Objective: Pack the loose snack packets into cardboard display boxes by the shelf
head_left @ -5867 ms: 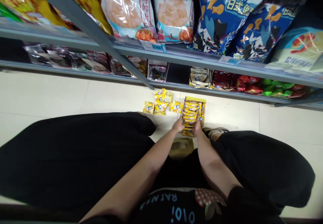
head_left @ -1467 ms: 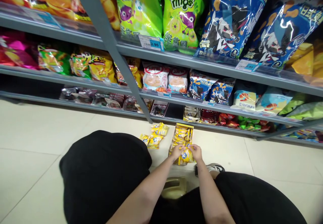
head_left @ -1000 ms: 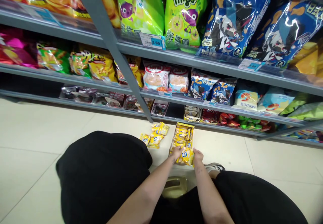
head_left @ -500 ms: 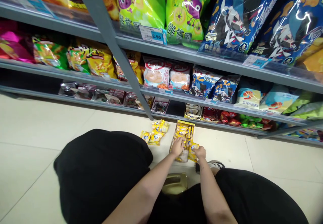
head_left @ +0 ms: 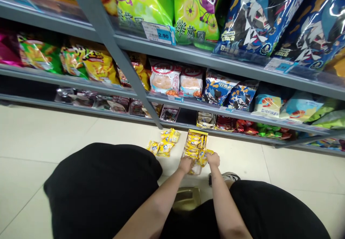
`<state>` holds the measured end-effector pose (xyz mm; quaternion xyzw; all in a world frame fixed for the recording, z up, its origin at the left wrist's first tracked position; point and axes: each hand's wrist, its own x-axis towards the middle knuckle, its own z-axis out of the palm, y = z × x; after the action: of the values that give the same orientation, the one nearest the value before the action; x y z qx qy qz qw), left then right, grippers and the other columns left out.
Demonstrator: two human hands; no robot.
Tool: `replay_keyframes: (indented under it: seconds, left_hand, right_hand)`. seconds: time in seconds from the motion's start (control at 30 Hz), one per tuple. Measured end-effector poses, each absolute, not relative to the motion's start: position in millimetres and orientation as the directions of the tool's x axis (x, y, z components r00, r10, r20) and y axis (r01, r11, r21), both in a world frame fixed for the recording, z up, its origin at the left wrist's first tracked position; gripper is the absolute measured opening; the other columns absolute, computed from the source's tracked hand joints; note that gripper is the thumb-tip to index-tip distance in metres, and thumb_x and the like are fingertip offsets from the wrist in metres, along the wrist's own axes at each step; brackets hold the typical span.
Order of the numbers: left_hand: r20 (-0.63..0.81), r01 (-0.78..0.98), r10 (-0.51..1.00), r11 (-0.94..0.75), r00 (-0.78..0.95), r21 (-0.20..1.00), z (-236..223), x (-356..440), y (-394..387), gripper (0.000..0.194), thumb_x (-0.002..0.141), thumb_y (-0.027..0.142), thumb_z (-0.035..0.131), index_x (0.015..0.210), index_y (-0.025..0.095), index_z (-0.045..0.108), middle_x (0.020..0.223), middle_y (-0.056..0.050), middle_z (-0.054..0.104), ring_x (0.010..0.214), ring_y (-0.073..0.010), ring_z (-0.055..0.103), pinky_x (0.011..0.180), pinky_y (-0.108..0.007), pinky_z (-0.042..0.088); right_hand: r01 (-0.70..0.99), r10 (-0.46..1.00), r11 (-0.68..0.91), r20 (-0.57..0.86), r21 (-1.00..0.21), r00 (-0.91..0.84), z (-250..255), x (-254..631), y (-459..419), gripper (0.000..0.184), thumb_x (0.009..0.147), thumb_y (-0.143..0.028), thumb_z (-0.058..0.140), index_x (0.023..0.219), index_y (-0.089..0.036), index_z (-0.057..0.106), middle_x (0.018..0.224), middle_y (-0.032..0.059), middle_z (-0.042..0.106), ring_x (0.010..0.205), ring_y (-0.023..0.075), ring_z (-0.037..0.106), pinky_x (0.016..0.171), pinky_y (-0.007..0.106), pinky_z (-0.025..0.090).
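Observation:
A display box (head_left: 198,131) filled with small yellow snack packets (head_left: 192,148) rests on the floor between my knees. My right hand (head_left: 214,159) pinches one yellow snack packet (head_left: 202,158) at the box's right side, over the packets there. At the near left part of the box is my left hand (head_left: 185,164), its fingers curled down inside the edge; what they grip is hidden. Several more yellow packets (head_left: 165,148) lie loose on the tiles, left of the box.
Grey shelves (head_left: 172,54) of bagged snacks rise in front. On the bottom shelf sits another open box of packets (head_left: 206,119). A shoe (head_left: 228,177) is right of the box, and a gold-coloured object (head_left: 186,198) lies between my legs.
My left hand has drawn back toward me, from over the packets to the near end of the box. The right hand's packet has shifted slightly up and left over the box.

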<state>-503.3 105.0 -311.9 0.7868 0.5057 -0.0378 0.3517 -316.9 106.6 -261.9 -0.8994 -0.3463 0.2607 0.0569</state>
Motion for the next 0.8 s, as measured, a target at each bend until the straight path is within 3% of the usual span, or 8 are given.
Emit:
replay_keyframes:
  seconds: [0.07, 0.17, 0.27, 0.43, 0.5, 0.6, 0.7, 0.8]
  left_hand:
    - [-0.38, 0.828, 0.793, -0.258, 0.476, 0.498, -308, -500, 114, 0.037, 0.091, 0.016, 0.045, 0.124, 0.012, 0.062, 0.134, -0.018, 0.057, 0.134, -0.0316, 0.045, 0.117, -0.047, 0.026]
    - [-0.348, 0.806, 0.784, -0.301, 0.513, 0.509, -307, -492, 131, 0.067, 0.082, 0.005, 0.047, 0.148, 0.015, 0.042, 0.16, -0.013, 0.033, 0.149, -0.0283, 0.024, 0.122, -0.044, 0.02]
    - [-0.393, 0.788, 0.735, -0.308, 0.553, 0.533, -315, -488, 150, 0.087, 0.073, -0.002, 0.051, 0.155, 0.019, 0.034, 0.165, -0.009, 0.025, 0.153, -0.0271, 0.017, 0.122, -0.044, 0.019]
    - [-0.447, 0.808, 0.755, -0.181, 0.479, 0.56, -329, -494, 159, 0.072, 0.07, 0.003, 0.062, 0.14, 0.015, 0.055, 0.144, -0.019, 0.054, 0.139, -0.0364, 0.043, 0.114, -0.05, 0.032]
    - [-0.401, 0.777, 0.79, -0.145, 0.464, 0.612, -330, -500, 158, 0.062, 0.069, 0.007, 0.066, 0.13, 0.017, 0.063, 0.136, -0.017, 0.06, 0.134, -0.0348, 0.049, 0.115, -0.048, 0.033]
    - [-0.306, 0.703, 0.867, -0.07, 0.394, 0.708, -330, -512, 163, 0.044, 0.076, 0.012, 0.062, 0.118, 0.022, 0.069, 0.125, -0.009, 0.067, 0.124, -0.0263, 0.057, 0.113, -0.038, 0.038]
    - [-0.249, 0.647, 0.959, 0.105, 0.135, 0.755, -333, -531, 181, 0.039, 0.088, 0.013, 0.048, 0.122, 0.021, 0.066, 0.126, -0.008, 0.065, 0.123, -0.0216, 0.057, 0.109, -0.034, 0.043]
    - [-0.277, 0.557, 0.94, 0.343, -0.201, 0.757, -344, -558, 205, 0.037, 0.091, 0.015, 0.045, 0.125, 0.015, 0.061, 0.139, -0.014, 0.053, 0.133, -0.0249, 0.049, 0.114, -0.041, 0.039]
  right_hand:
    - [0.616, 0.67, -0.738, -0.405, -0.276, 0.622, -261, -324, 109, 0.041, 0.091, -0.049, 0.054, 0.103, -0.014, 0.072, 0.1, 0.0182, 0.073, 0.094, 0.0287, 0.071, 0.072, 0.032, 0.051]
    - [0.662, 0.717, -0.691, -0.391, -0.29, 0.577, -266, -339, 105, 0.034, 0.093, -0.043, 0.051, 0.106, -0.019, 0.072, 0.103, 0.0156, 0.074, 0.098, 0.0276, 0.07, 0.077, 0.031, 0.05]
    - [0.684, 0.739, -0.661, -0.429, -0.309, 0.52, -278, -351, 97, 0.025, 0.087, -0.035, 0.062, 0.106, -0.022, 0.072, 0.1, 0.0122, 0.075, 0.093, 0.0248, 0.071, 0.076, 0.029, 0.049]
    - [0.665, 0.717, -0.681, -0.465, -0.307, 0.519, -303, -357, 95, 0.031, 0.089, -0.021, 0.059, 0.117, -0.015, 0.069, 0.098, 0.0194, 0.074, 0.091, 0.0285, 0.072, 0.077, 0.033, 0.05]
    - [0.663, 0.723, -0.676, -0.463, -0.323, 0.512, -313, -361, 97, 0.034, 0.094, -0.021, 0.053, 0.124, -0.013, 0.065, 0.101, 0.0207, 0.073, 0.094, 0.029, 0.071, 0.08, 0.035, 0.049]
    - [0.655, 0.737, -0.663, -0.47, -0.362, 0.486, -330, -372, 100, 0.036, 0.098, -0.021, 0.046, 0.131, -0.015, 0.06, 0.107, 0.0184, 0.072, 0.099, 0.0275, 0.07, 0.085, 0.034, 0.048]
    - [0.62, 0.723, -0.681, -0.492, -0.39, 0.485, -346, -381, 104, 0.037, 0.101, -0.022, 0.042, 0.132, -0.012, 0.059, 0.109, 0.0173, 0.071, 0.101, 0.0263, 0.068, 0.088, 0.035, 0.048]
    - [0.568, 0.695, -0.714, -0.515, -0.41, 0.503, -360, -380, 110, 0.033, 0.103, -0.025, 0.043, 0.126, -0.011, 0.062, 0.103, 0.0135, 0.071, 0.095, 0.0224, 0.068, 0.089, 0.037, 0.05]
